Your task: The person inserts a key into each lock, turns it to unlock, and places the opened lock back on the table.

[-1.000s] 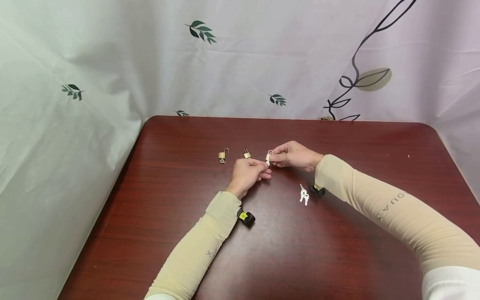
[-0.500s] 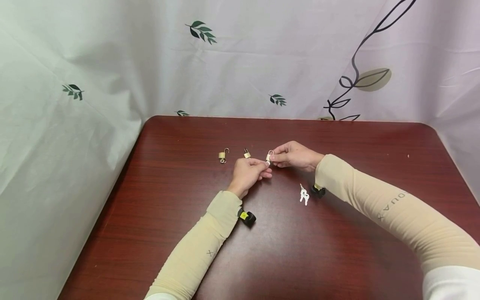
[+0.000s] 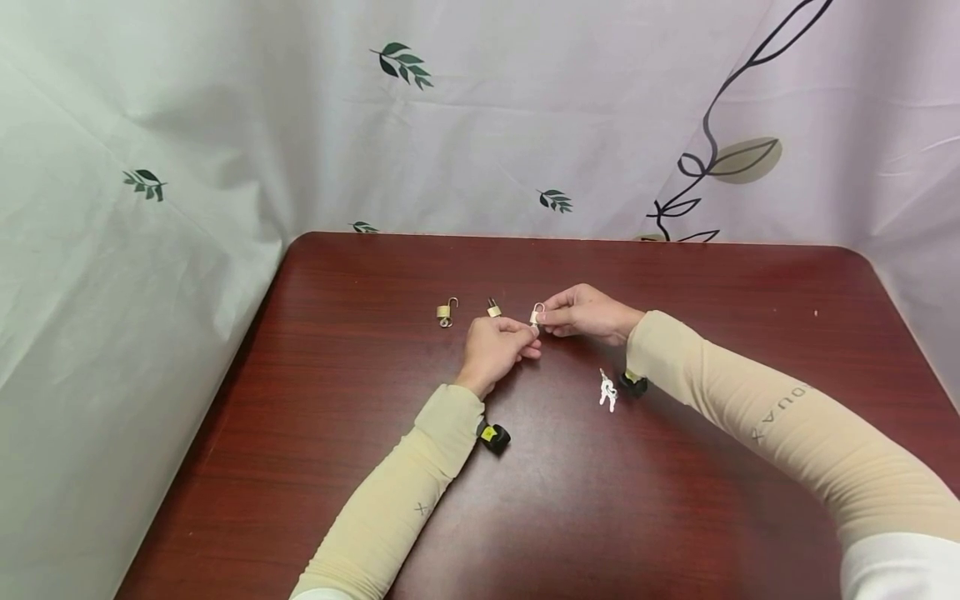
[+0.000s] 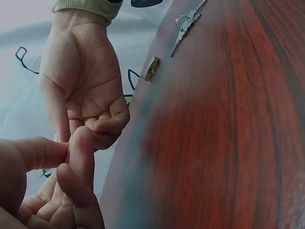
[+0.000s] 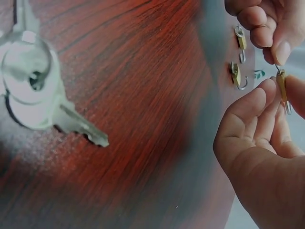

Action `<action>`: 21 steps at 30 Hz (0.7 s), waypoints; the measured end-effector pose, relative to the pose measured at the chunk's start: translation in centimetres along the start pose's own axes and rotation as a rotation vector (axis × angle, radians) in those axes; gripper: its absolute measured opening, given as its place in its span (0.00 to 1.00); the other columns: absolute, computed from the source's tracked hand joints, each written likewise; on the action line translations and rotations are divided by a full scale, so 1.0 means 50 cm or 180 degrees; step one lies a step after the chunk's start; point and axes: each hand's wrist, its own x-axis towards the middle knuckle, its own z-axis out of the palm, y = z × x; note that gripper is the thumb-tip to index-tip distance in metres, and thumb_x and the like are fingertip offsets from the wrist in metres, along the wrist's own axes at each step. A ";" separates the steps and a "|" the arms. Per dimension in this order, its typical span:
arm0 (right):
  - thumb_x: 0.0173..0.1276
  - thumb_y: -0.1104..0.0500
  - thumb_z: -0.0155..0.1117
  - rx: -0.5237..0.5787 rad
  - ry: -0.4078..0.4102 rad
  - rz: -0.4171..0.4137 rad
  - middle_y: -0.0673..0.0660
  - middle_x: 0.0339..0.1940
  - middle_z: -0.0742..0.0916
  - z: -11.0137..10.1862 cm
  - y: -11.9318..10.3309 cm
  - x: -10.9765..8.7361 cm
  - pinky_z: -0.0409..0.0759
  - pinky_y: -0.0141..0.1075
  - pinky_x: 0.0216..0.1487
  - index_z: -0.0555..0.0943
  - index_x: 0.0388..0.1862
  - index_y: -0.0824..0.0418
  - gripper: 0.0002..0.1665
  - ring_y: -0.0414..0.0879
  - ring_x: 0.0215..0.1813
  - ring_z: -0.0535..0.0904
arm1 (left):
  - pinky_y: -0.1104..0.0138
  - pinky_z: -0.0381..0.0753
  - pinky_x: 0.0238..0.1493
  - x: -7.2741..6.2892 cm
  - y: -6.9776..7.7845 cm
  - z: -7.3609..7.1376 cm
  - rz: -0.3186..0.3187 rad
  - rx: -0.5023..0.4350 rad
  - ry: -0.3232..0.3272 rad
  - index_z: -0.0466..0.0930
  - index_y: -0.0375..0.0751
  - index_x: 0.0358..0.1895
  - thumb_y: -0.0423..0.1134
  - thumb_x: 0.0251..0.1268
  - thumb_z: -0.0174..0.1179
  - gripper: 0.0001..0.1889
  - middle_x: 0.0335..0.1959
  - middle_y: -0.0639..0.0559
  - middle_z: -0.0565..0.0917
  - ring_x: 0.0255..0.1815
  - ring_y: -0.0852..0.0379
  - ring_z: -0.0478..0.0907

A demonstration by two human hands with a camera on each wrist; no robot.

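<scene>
My right hand (image 3: pixel 592 313) holds a small brass padlock (image 5: pixel 282 86) between thumb and fingers, its silver shackle standing open and pointing away from me. At the padlock's near end, my left hand (image 3: pixel 491 350) pinches a small silver key (image 5: pixel 279 68), mostly hidden by thumb and finger. The fingertips of both hands meet close together above the table. In the left wrist view the fingers cover the held padlock. Left of the hands lie a brass padlock (image 3: pixel 444 312) with its shackle open and another brass padlock (image 3: pixel 493 309), partly behind my left hand.
A bunch of silver keys (image 3: pixel 608 390) lies on the dark red table (image 3: pixel 600 500), close by the right wrist. In the left wrist view a brass block with a round spot (image 4: pixel 151 68) shows near the keys. Pale curtains (image 3: pixel 480 125) with leaf prints hang behind.
Both hands stay together at the padlock. The right hand and the padlock have shifted very slightly to the left; the loose padlocks and keys lie as before.
</scene>
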 end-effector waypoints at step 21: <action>0.72 0.65 0.63 -0.0131 0.0105 0.0091 0.49 0.29 0.85 0.001 0.000 0.003 0.79 0.28 0.35 0.81 0.49 0.77 0.14 0.37 0.30 0.77 | 0.74 0.72 0.21 -0.003 0.003 0.004 0.0222 0.0591 0.0182 0.89 0.39 0.32 0.36 0.63 0.67 0.05 0.19 0.55 0.87 0.20 0.60 0.86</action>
